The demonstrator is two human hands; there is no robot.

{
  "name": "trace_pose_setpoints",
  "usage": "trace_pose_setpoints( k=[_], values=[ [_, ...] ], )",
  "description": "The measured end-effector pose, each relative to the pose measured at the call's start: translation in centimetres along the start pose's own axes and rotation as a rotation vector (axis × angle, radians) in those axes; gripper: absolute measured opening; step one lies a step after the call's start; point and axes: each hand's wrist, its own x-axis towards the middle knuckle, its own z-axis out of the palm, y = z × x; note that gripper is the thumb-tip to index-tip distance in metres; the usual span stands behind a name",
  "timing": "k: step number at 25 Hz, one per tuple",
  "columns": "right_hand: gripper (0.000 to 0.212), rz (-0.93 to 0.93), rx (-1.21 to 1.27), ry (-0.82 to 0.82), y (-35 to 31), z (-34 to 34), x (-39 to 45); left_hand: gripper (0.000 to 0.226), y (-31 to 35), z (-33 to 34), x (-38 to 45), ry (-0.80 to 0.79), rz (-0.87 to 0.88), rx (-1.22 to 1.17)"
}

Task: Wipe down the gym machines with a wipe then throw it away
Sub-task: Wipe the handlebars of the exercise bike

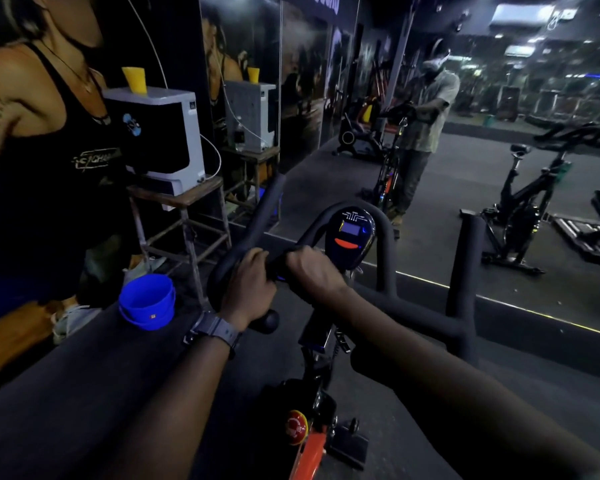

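At the far left a wall poster (32,133) of a person in a black top is seen. Beside it a white and black machine (160,133) with a yellow cup (134,79) on top is placed on a wooden stool (184,209). A blue bucket (147,301) is standing on the dark floor, just left of the exercise bike. The handlebar (326,233) of the bike is gripped by both hands near its middle. The left hand (248,289), with a watch (212,332) on its wrist, is curled around the bar. The right hand (312,271) is closed around the bar beside it. The wipe cannot be made out; whether it is held under a hand cannot be told. Behind the hands the small display (350,233) is mounted. In the mirror (430,98) a standing person and another bike (530,202) are reflected.
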Motion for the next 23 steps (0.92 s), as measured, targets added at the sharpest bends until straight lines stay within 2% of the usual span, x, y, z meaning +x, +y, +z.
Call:
trace_pose_setpoints(
  k=[3, 5, 8, 10, 12, 13, 15, 17, 20, 23],
  values=[
    [0.012, -0.114, 0.089, -0.002, -0.2, 0.9, 2.3, 0.047, 0.0, -0.1, -0.5, 0.049, -0.063, -0.061],
    [0.019, -0.063, 0.122, -0.019, 1.2, 0.5, 1.5, 0.056, 0.1, -0.2, -0.6, 0.054, -0.121, -0.014],
    [0.024, -0.045, -0.069, -0.089, 3.2, 0.4, 1.4, 0.062, 0.1, -0.1, -0.6, 0.066, -0.222, 0.116],
    [0.025, -0.088, -0.148, -0.091, 1.6, 0.5, 3.4, 0.059, -0.2, -0.4, -0.2, 0.067, -0.285, 0.147],
    [0.027, -0.127, -0.116, -0.069, -0.3, 1.4, 7.1, 0.046, -0.3, -1.3, 0.0, 0.072, -0.319, 0.106],
    [0.027, -0.11, -0.024, -0.068, -1.0, 1.9, 8.6, 0.04, -0.3, -2.0, 0.0, 0.071, -0.325, 0.093],
    [0.023, -0.09, 0.057, -0.037, -1.6, 2.7, 10.3, 0.041, -0.8, -3.1, 0.5, 0.048, -0.307, 0.117],
    [0.017, -0.135, 0.004, 0.071, 0.1, 3.3, 10.3, 0.046, -1.9, -3.9, 1.0, 0.047, -0.28, 0.132],
    [0.022, -0.202, 0.016, -0.111, 1.7, 3.4, 9.7, 0.054, -4.0, -4.3, 1.2, 0.078, -0.291, -0.038],
    [0.032, -0.16, -0.002, -0.118, -1.1, 3.7, 12.6, 0.051, -6.0, -3.5, 2.3, 0.123, -0.292, -0.277]
  ],
)
